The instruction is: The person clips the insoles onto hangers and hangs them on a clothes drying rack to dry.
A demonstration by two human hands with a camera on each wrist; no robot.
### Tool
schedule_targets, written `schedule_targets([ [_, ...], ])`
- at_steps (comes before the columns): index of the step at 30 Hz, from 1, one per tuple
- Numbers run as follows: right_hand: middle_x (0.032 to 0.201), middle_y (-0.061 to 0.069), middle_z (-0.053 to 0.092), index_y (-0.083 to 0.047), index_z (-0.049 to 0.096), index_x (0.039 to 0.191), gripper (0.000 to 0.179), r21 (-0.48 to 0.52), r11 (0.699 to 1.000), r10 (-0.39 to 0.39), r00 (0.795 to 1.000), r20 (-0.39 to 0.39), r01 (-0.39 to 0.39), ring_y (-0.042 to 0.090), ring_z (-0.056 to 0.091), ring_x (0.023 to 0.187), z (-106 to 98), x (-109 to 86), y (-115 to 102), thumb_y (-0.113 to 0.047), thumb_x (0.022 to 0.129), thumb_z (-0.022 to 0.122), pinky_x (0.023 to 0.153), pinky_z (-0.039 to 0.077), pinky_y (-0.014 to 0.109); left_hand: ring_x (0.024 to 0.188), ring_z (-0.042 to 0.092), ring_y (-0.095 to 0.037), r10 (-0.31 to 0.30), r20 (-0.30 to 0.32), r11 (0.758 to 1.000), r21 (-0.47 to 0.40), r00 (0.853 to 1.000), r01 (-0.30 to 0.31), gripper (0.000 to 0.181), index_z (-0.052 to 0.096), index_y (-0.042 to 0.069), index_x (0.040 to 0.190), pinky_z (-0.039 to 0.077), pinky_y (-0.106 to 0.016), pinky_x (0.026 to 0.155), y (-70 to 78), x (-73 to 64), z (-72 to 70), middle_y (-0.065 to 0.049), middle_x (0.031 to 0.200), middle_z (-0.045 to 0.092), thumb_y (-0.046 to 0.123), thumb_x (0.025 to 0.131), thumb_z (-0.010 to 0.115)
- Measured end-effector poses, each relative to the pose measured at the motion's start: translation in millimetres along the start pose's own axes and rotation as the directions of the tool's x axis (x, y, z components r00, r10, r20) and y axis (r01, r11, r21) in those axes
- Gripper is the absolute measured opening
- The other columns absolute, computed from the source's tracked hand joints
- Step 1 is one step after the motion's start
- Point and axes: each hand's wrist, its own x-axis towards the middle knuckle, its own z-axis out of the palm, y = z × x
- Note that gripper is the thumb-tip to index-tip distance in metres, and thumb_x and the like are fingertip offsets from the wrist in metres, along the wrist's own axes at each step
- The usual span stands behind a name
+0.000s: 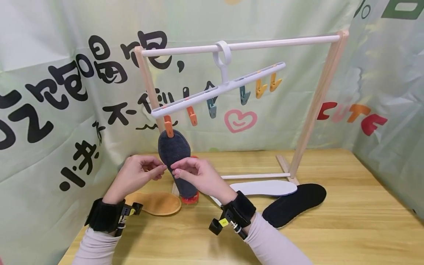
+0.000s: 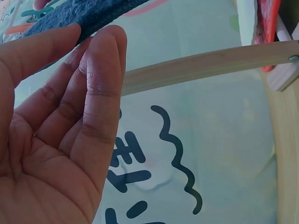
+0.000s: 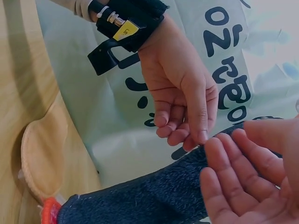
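Note:
A dark grey insole (image 1: 174,147) hangs from an orange clip (image 1: 168,127) at the left end of a white clip hanger (image 1: 198,99). My left hand (image 1: 137,175) is at the insole's left edge, its thumb and index fingertips close together beside it. On the opposite side, my right hand (image 1: 202,176) has loosely bent fingers, with the thumb and index tips overlapping the insole's middle. The right wrist view shows the insole's fuzzy face (image 3: 154,191) passing behind the right fingers. The insole's lower end hangs in front of a red-edged item (image 1: 191,200).
A wooden stand with a white rod (image 1: 281,42) carries the tilted hanger. Its other clips, such as a yellow one (image 1: 261,88), hold nothing. On the table (image 1: 357,221) lie a tan insole (image 1: 162,203), a white insole (image 1: 265,187) and a black insole (image 1: 298,204).

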Motion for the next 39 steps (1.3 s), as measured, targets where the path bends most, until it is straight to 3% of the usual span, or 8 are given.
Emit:
schedule_targets([
  [5, 0.113, 0.02, 0.078, -0.003, 0.074, 0.126, 0.025, -0.067, 0.998, 0.007, 0.997, 0.072, -0.002, 0.04, 0.076, 0.106, 0.1, 0.0, 2.1, -0.018, 0.106, 0.068, 0.088, 0.059, 0.02, 0.068, 0.073, -0.008, 0.013, 0.021, 1.0, 0.013, 1.0, -0.013, 0.011, 0.081, 0.021, 0.09, 0.058, -0.025, 0.064, -1.7, 0.3, -0.3, 0.006, 0.076, 0.077, 0.026, 0.1, 0.079],
  [12, 0.106, 0.013, 0.08, -0.006, 0.077, 0.122, 0.022, -0.153, 0.988, 0.045, 0.988, 0.147, -0.022, 0.037, 0.076, 0.099, 1.8, -0.3, 4.5, -0.02, 0.107, 0.068, 0.082, 0.056, 0.018, 0.068, 0.072, -0.008, 0.039, 0.07, 0.999, 0.0, 0.997, -0.039, 0.009, 0.081, 0.021, 0.09, 0.059, -0.026, 0.065, -6.5, 1.4, 0.6, 0.006, 0.076, 0.077, 0.019, 0.098, 0.08],
  [15, 0.104, 0.013, 0.081, -0.005, 0.078, 0.12, 0.022, -0.165, 0.986, 0.056, 0.983, 0.176, -0.026, 0.033, 0.077, 0.095, 2.9, -0.9, 5.6, -0.02, 0.107, 0.068, 0.08, 0.056, 0.018, 0.069, 0.071, -0.008, 0.04, 0.095, 0.999, 0.007, 0.995, -0.041, 0.007, 0.081, 0.019, 0.091, 0.059, -0.027, 0.065, -9.2, 1.8, 1.6, 0.006, 0.077, 0.077, 0.016, 0.097, 0.08],
  [19, 0.097, 0.008, 0.081, -0.006, 0.079, 0.116, 0.021, -0.191, 0.981, 0.07, 0.977, 0.199, -0.032, 0.017, 0.074, 0.086, 4.8, -1.4, 8.3, -0.022, 0.107, 0.068, 0.079, 0.056, 0.018, 0.07, 0.071, -0.007, 0.033, 0.13, 0.999, 0.026, 0.991, -0.036, 0.005, 0.081, 0.016, 0.094, 0.059, -0.027, 0.066, -11.8, 2.3, 2.6, 0.005, 0.08, 0.078, 0.012, 0.096, 0.081],
  [25, 0.086, 0.004, 0.077, -0.01, 0.081, 0.105, 0.02, -0.214, 0.975, 0.101, 0.968, 0.231, -0.051, 0.004, 0.065, 0.073, 8.4, -3.2, 11.0, -0.026, 0.107, 0.069, 0.067, 0.05, 0.017, 0.074, 0.071, -0.007, 0.038, 0.17, 0.998, 0.046, 0.985, -0.046, 0.004, 0.08, 0.011, 0.096, 0.058, -0.025, 0.068, -14.0, 2.4, 2.0, 0.003, 0.084, 0.079, 0.015, 0.095, 0.081],
  [33, 0.085, 0.01, 0.079, -0.007, 0.079, 0.092, 0.028, -0.277, 0.961, 0.089, 0.948, 0.305, 0.0, -0.002, 0.063, 0.066, 13.4, -4.1, 13.8, -0.026, 0.108, 0.067, 0.061, 0.047, 0.016, 0.078, 0.071, -0.006, 0.035, 0.216, 0.996, 0.075, 0.976, -0.053, 0.006, 0.08, 0.013, 0.098, 0.059, -0.024, 0.072, -20.8, 3.1, 3.6, 0.004, 0.087, 0.079, 0.009, 0.093, 0.082],
  [39, 0.081, 0.001, 0.078, -0.008, 0.08, 0.089, 0.03, -0.296, 0.955, 0.12, 0.934, 0.337, -0.016, -0.002, 0.066, 0.069, 17.0, -4.5, 16.7, -0.027, 0.108, 0.067, 0.063, 0.048, 0.015, 0.08, 0.072, -0.006, 0.046, 0.255, 0.995, 0.078, 0.966, -0.068, 0.011, 0.08, 0.011, 0.1, 0.059, -0.024, 0.073, -27.1, 2.5, 4.5, 0.002, 0.089, 0.079, 0.003, 0.093, 0.08],
])
